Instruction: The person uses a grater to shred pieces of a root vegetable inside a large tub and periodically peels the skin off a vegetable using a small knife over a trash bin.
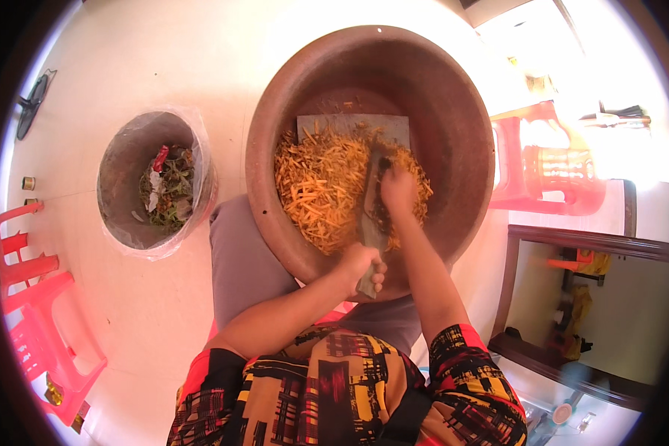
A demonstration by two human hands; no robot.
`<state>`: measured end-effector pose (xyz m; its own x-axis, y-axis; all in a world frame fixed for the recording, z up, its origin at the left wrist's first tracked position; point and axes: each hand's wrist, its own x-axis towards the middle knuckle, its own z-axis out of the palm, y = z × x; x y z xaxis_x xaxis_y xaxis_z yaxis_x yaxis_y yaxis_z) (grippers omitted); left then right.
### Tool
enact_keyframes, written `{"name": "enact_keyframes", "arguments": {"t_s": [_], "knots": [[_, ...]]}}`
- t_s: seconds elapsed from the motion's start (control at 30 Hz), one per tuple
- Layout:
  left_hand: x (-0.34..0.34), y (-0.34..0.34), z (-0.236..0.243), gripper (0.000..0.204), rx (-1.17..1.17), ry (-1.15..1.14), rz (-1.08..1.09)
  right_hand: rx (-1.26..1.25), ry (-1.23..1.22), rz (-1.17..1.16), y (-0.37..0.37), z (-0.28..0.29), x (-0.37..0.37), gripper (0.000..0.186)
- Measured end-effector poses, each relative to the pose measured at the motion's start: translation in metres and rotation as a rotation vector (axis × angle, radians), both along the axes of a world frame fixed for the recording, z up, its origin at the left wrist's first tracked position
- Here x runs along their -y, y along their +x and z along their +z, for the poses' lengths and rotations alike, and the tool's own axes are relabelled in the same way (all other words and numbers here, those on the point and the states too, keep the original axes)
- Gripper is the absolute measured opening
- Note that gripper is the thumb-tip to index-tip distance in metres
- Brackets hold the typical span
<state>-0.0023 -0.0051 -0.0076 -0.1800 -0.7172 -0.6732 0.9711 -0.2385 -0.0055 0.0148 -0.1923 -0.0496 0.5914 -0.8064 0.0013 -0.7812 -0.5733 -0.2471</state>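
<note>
A big brown tub (470,178) stands in front of me, between my knees. Inside it is a heap of orange-yellow shreds (316,195), partly over a flat grey board (353,126). A long, narrow grater-like board (372,221) slopes from the near rim down into the heap. My left hand (358,267) is wrapped round its near end. Farther down, my right hand (399,193) is closed against the right side of the same board, slightly blurred. Whatever my right fingers hold is hidden from view.
Left of the tub stands a bin (115,175) lined with clear plastic, holding green scraps. A pink plastic chair (550,175) is at the right, near a dark-framed glass panel (624,297). Pink-red plastic seats (56,327) and a dark fan (33,108) line the far left.
</note>
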Motion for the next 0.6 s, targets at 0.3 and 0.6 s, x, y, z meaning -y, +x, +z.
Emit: {"name": "enact_keyframes", "arguments": {"t_s": [0.3,0.6], "knots": [[0.006,0.009,0.003,0.009,-0.007,-0.027,0.040,-0.061,0.016,-0.007,0.024,-0.005,0.020,0.028],[0.012,0.009,-0.007,0.010,-0.016,-0.047,0.031,-0.054,0.058,-0.175,0.036,-0.012,0.042,0.030]]}}
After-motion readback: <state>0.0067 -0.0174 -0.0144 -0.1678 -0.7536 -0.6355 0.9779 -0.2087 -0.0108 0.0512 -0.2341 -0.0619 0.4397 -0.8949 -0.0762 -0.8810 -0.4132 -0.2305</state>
